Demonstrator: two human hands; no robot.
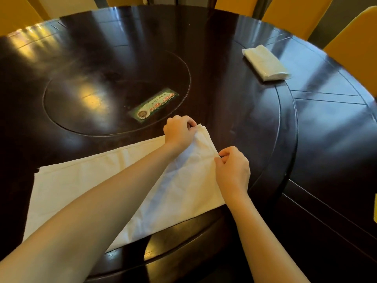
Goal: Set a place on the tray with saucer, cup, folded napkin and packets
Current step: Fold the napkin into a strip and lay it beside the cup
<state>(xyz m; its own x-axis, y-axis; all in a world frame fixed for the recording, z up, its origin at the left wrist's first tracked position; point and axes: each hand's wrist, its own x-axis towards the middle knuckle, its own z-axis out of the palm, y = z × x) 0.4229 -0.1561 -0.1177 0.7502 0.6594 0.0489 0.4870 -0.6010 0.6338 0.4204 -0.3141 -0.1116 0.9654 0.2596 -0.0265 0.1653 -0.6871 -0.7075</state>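
1. The napkin [77,176], a large white cloth, lies flat on the dark round table [224,48] at the person's six o'clock. It spreads from about eight o'clock round to four o'clock along the near rim.
2. The left hand [179,129] reaches across the cloth to its far right corner, at about one o'clock on the napkin. Its fingers are curled and pinch the corner layers against the thumb.
3. The right hand [232,168] is at about three o'clock on the napkin. It pinches the same right-hand edge lower down, between thumb and bent fingers.
4. With both hands on one edge, the person is probably about to lift that side and carry it over toward nine o'clock. Holding two points of the edge would keep it straight and the corners square.
5. The cloth looks thin and limp, with soft wrinkles fanning from both pinches and a stitched hem along the far edge. Stacked layers show at the ten o'clock corner, so it seems to be doubled already.
6. A wrapped tissue pack [265,63] lies at two o'clock on the table, well apart from the napkin. A green label [154,105] sits in the round centre inset, just beyond the left hand. Yellow chairs [295,13] ring the far side.
7. No tray, saucer, cup or packets are in view, so the task looks to be at an early stage.
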